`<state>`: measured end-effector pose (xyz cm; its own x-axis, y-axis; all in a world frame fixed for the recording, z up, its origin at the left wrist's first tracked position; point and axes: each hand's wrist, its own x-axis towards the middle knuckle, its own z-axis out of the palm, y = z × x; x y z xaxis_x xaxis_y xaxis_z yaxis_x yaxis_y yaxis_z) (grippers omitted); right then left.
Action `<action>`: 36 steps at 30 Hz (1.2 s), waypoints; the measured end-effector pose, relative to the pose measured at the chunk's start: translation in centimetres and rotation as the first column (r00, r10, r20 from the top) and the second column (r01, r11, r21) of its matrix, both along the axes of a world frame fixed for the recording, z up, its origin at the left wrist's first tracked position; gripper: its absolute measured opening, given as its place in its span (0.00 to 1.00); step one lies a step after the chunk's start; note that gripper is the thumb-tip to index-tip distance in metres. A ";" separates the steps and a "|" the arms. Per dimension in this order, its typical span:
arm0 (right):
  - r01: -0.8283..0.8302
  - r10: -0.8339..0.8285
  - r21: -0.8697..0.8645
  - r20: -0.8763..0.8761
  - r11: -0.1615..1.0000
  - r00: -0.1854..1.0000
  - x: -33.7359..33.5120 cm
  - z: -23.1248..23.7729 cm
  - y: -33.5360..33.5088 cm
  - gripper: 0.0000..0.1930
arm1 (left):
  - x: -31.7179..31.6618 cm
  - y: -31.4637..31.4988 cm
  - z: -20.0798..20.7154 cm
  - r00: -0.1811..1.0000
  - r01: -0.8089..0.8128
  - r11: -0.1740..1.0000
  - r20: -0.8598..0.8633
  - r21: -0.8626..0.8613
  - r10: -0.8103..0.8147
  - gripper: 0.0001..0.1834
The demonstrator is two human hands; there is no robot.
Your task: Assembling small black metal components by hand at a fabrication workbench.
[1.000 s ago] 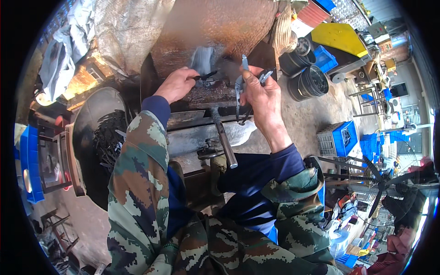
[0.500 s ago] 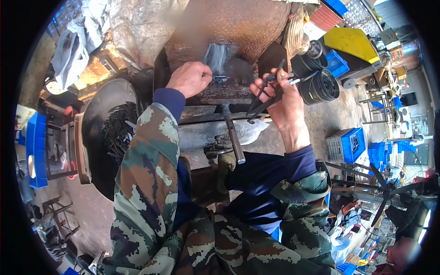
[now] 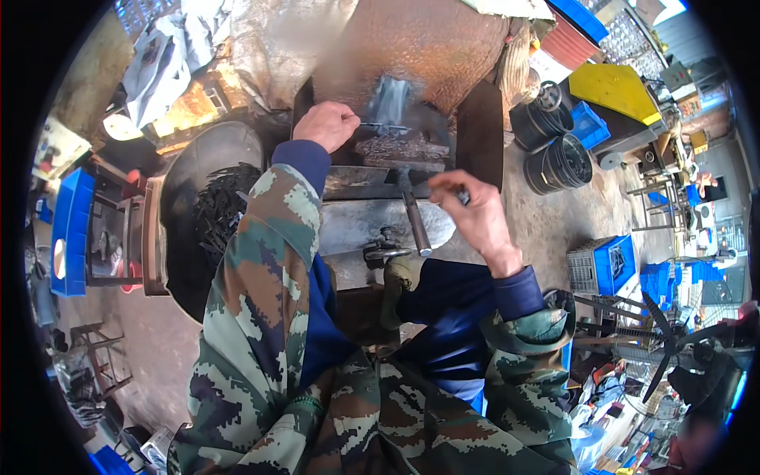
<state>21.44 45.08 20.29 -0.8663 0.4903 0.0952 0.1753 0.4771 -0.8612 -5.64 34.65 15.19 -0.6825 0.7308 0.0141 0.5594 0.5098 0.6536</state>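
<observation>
Pinching a thin dark strip (image 3: 385,126), the left hand (image 3: 326,127) is covering one end. The right hand (image 3: 478,215) is hanging half-curled, any contents unclear.

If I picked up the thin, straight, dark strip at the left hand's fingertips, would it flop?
Probably not: the thin, straight, dark strip juts from the left hand without visible sag, so it seems stiff. It's likely light, being so slim.
</observation>
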 end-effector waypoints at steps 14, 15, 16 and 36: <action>-0.239 0.250 0.339 0.011 0.910 0.968 -0.3 -0.1 -2.8 0.19 | 1.2 1.0 0.6 0.967 -0.253 0.958 0.069 0.132 0.246 0.21; -0.192 0.214 0.291 -0.045 0.937 0.976 -0.4 -0.7 -1.8 0.18 | 1.7 1.5 1.1 0.954 -0.301 0.936 0.055 0.183 0.296 0.21; -0.140 0.149 0.083 -0.121 0.987 0.981 -1.3 -0.8 -1.8 0.18 | 1.8 1.6 1.2 0.940 -0.338 0.907 0.051 0.252 0.337 0.20; 0.331 -0.337 -0.064 -0.210 0.941 0.918 -19.5 2.0 9.1 0.16 | 2.5 3.8 2.6 0.920 -0.391 0.709 0.260 0.587 0.292 0.11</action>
